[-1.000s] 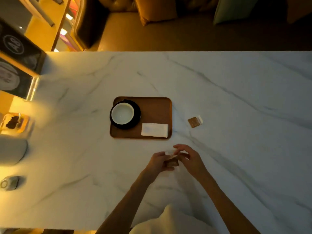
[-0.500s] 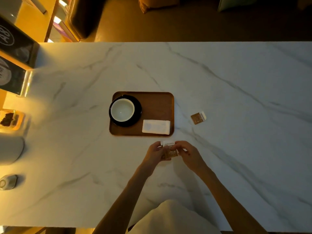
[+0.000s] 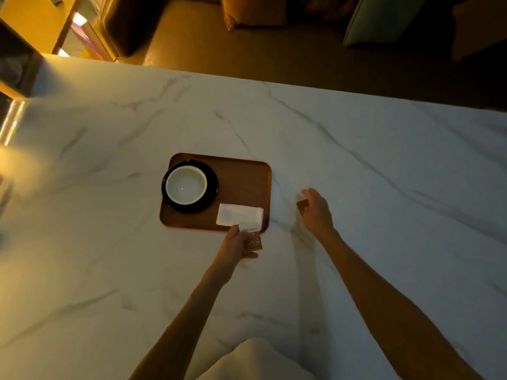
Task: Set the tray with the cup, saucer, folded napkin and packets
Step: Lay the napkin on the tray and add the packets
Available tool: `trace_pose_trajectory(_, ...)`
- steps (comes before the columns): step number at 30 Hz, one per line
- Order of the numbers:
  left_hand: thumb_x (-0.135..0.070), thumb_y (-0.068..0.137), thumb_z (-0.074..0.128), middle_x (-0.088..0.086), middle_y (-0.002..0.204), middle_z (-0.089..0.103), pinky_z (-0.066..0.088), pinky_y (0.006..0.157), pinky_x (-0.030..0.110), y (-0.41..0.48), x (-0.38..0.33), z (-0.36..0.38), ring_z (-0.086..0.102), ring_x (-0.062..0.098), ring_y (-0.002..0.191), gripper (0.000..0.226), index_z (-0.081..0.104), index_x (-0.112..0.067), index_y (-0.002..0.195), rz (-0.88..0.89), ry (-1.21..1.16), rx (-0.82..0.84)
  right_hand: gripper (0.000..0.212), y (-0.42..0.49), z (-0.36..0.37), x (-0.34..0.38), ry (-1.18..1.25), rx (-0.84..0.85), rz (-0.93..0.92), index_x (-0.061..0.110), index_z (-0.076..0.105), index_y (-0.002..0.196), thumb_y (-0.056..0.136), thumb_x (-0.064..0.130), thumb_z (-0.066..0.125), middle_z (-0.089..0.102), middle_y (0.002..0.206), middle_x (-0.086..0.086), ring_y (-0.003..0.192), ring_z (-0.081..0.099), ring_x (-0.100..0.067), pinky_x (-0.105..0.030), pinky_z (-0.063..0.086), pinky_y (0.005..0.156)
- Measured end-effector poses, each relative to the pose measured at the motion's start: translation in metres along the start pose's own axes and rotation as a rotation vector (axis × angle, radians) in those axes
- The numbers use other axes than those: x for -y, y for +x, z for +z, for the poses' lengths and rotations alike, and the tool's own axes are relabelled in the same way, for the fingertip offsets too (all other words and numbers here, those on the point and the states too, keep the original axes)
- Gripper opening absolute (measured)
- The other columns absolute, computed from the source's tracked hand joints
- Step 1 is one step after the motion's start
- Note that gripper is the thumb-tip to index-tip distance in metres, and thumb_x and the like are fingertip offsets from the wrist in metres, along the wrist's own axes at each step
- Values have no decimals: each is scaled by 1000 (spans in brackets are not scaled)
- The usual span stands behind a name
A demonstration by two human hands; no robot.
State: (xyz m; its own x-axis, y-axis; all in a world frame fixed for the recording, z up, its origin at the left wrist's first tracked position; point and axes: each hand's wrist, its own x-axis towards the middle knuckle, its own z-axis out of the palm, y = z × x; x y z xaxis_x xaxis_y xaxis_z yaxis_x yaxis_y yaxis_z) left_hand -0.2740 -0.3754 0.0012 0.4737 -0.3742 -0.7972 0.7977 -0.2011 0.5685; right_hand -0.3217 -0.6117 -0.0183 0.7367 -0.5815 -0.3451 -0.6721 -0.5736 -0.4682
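Observation:
A brown wooden tray (image 3: 247,182) lies on the white marble table. On its left stands a white cup (image 3: 186,185) on a black saucer (image 3: 211,193). A folded white napkin (image 3: 233,213) rests along the tray's near edge. My left hand (image 3: 236,245) holds a brown-and-white packet (image 3: 252,239) at the tray's near right corner, its white end over the tray rim. My right hand (image 3: 315,212) is on the table right of the tray, fingers down on a second brown packet (image 3: 302,206), mostly hidden under the hand; whether it is gripped I cannot tell.
The marble table (image 3: 384,215) stretches wide to the right and toward me. Its far edge borders a brown sofa with cushions (image 3: 255,12). Dark framed signs (image 3: 13,69) and blurred items stand at the far left edge.
Both hands held one packet together near me. Now my left hand alone has carried it to the tray's near right corner, and my right hand has reached right onto the second packet.

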Motion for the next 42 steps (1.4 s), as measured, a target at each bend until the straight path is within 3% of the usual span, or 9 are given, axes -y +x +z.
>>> trace_pose_trajectory(10,-10,99,44,14,117,62,59,60,31,1,0,-20,64,30,100,26,54,-17,122,-6,-89,-22,25,3,12,-7,-211,43,225,11,57,108,87,21,61,45,120,-20,107,48,-40,-46,45,91)
trace_pose_trajectory(16,-11,100,44,12,109,62,60,64,34,-7,1,-25,66,24,89,18,56,-21,108,-8,-40,0,26,-49,12,6,606,302,340,8,57,103,82,12,72,60,99,-16,75,59,-17,-28,49,66)
trace_pose_trajectory(19,-14,101,42,14,112,61,60,68,35,-18,0,-29,65,23,89,15,52,-18,111,-20,27,43,28,-75,11,32,745,519,235,10,60,107,81,11,72,63,104,-14,85,65,-19,-29,55,72)
trace_pose_trajectory(23,-35,101,48,13,109,59,60,68,32,-46,-1,-45,65,20,90,35,45,-7,121,-38,89,165,23,-96,12,83,443,532,-105,22,63,100,80,16,72,67,92,-3,77,68,-8,-19,55,63)
trace_pose_trajectory(30,-34,100,50,16,122,60,61,78,36,-89,1,-74,67,23,97,34,43,-15,127,71,372,229,31,-130,23,136,207,540,-406,22,53,112,85,15,65,63,101,-2,92,63,-14,-29,56,80)
trace_pose_trajectory(34,-29,101,45,8,100,69,61,70,35,-107,2,-84,70,18,86,18,56,-18,109,188,333,174,39,-147,35,149,102,510,-463,18,54,126,88,9,57,63,119,-5,110,60,-19,-31,51,94)
trace_pose_trajectory(37,-24,101,46,2,94,71,62,67,30,-115,3,-87,72,14,80,11,55,-20,106,195,265,91,48,-165,41,154,45,463,-525,17,47,137,90,9,54,50,139,-5,131,43,-19,-29,33,111)
trace_pose_trajectory(39,-21,100,47,7,98,72,61,71,30,-115,6,-87,73,18,84,14,53,-16,112,178,175,47,51,-176,46,154,190,422,-407,17,42,141,92,15,55,45,143,-3,135,38,-18,-34,31,114)
trace_pose_trajectory(42,-15,100,48,10,98,71,61,74,33,-112,10,-85,72,20,86,10,56,-13,106,216,-72,19,47,-189,54,152,533,430,-7,15,48,136,90,21,60,56,133,-3,118,57,-22,-43,50,98)
